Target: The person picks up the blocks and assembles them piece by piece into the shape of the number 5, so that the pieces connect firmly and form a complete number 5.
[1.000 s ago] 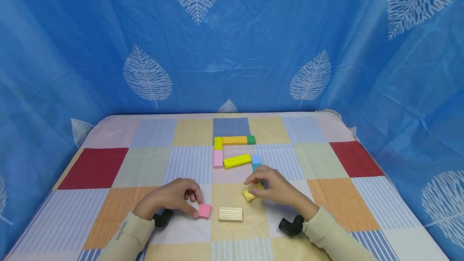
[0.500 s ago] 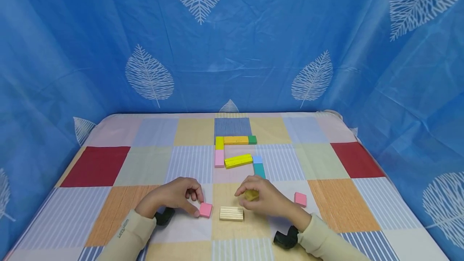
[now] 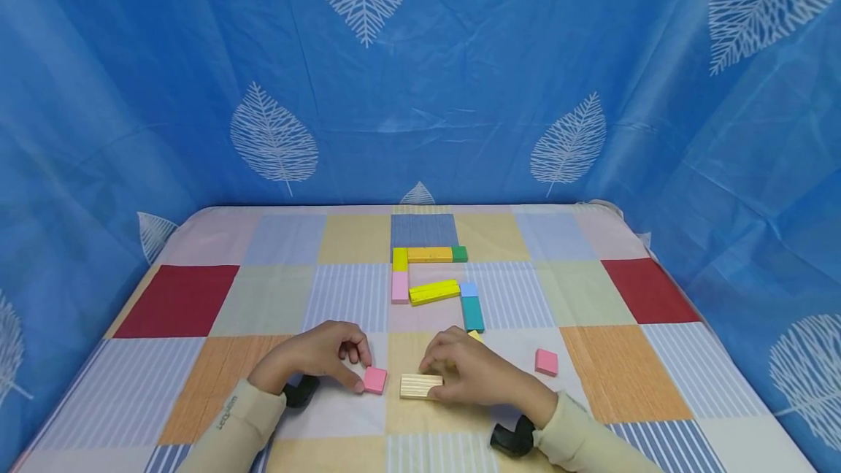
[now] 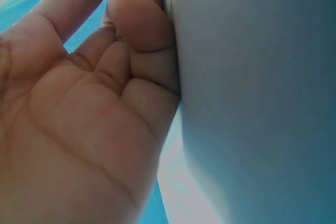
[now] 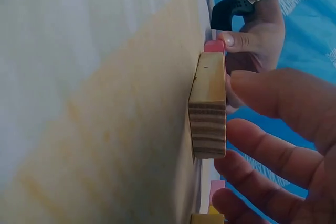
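In the head view my left hand (image 3: 328, 352) rests beside a small pink block (image 3: 375, 380), its thumb touching the left edge. The left wrist view shows loosely bent fingers (image 4: 144, 19) and no block. My right hand (image 3: 466, 371) is over the right end of a plain grooved wooden block (image 3: 421, 386). In the right wrist view its thumb and fingers (image 5: 268, 95) sit close above that block's top, not closed round its sides; whether they touch it I cannot tell. A yellow block (image 3: 475, 336) is mostly hidden behind the right hand.
Farther back, a yellow block (image 3: 400, 259), orange block (image 3: 430, 255), green block (image 3: 459, 254) and pink block (image 3: 399, 287) join in a corner shape. A tilted yellow block (image 3: 434, 292) and teal block (image 3: 471, 314) lie nearer. Another pink block (image 3: 546, 362) lies right.
My right hand has moved left and towards me, off the yellow block and over to the plain wooden block. The right-hand pink block has come into view. The left hand stays put.
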### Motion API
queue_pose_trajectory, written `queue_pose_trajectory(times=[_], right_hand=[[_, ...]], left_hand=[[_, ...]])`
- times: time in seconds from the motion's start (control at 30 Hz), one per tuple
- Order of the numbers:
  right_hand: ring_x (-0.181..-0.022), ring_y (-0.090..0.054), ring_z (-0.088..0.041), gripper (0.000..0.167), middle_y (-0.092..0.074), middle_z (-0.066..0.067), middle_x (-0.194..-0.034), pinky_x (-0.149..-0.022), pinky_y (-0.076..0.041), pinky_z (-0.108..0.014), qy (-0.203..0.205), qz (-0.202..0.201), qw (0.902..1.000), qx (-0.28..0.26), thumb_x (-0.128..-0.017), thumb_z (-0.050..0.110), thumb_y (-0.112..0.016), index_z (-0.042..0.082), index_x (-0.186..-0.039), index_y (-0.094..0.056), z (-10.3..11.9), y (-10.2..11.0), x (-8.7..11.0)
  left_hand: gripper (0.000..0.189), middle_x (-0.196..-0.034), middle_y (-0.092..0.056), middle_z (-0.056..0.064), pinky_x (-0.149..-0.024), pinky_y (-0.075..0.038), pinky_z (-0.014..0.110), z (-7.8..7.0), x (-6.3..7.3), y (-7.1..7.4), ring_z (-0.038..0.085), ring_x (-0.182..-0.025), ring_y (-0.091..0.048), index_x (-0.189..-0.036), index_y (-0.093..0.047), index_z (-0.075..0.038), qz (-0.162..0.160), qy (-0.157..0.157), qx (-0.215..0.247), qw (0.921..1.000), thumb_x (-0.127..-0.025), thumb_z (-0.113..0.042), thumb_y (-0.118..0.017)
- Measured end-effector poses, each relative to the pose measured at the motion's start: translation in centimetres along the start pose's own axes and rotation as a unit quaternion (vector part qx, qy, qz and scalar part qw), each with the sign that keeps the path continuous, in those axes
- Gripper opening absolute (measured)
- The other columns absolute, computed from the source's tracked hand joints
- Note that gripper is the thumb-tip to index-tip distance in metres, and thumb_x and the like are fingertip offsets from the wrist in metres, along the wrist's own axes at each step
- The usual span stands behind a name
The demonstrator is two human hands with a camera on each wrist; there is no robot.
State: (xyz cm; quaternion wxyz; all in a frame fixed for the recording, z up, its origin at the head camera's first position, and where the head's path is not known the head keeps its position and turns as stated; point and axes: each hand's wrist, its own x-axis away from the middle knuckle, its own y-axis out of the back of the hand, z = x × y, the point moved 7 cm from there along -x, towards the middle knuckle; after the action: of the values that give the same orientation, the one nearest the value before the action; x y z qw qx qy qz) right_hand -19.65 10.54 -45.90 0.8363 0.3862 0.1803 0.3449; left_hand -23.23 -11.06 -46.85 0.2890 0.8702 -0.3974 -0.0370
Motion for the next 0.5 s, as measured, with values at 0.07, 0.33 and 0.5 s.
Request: queue_pose_trajectory(times=[0.07,0.33,0.5], right_hand=[[-0.113,-0.054,-0.009,0.021,-0.067,0.01,-0.115,-0.097,-0.05,-0.033,-0.006,0.008,0.9999,0.011,-0.09,0.02,-0.09,0.017,-0.108,-0.081,0.05,-0.12,-0.13],[-0.113,-0.054,-0.012,0.018,-0.067,0.007,-0.114,-0.097,-0.049,-0.032,0.001,0.01,0.9992,0.039,-0.088,0.018,-0.09,0.015,-0.101,-0.079,0.6,0.01,-0.61],[-0.11,-0.054,-0.013,0.019,-0.068,0.006,-0.112,-0.094,-0.049,-0.033,-0.008,-0.004,0.9991,0.041,-0.087,0.017,-0.091,0.014,-0.101,-0.079,0.54,0.43,-0.9]], left_hand=[[0.024,-0.086,-0.06,-0.006,-0.072,-0.042,0.023,0.04,0.0,0.01,0.006,-0.078,-0.051,-0.092,-0.076,-0.01,-0.002,0.001,-0.002,1.0,-0.079,-0.01,-0.096],[0.024,-0.087,-0.06,-0.006,-0.073,-0.042,0.024,0.19,0.0,-0.04,0.007,-0.079,-0.052,-0.093,-0.076,-0.01,-0.003,0.01,0.007,0.9999,-0.08,-0.009,-0.096],[0.024,-0.086,-0.061,-0.006,-0.073,-0.042,0.024,0.12,-0.02,0.0,0.007,-0.078,-0.052,-0.092,-0.076,-0.01,-0.003,0.011,0.004,0.9999,-0.079,-0.009,-0.096]])
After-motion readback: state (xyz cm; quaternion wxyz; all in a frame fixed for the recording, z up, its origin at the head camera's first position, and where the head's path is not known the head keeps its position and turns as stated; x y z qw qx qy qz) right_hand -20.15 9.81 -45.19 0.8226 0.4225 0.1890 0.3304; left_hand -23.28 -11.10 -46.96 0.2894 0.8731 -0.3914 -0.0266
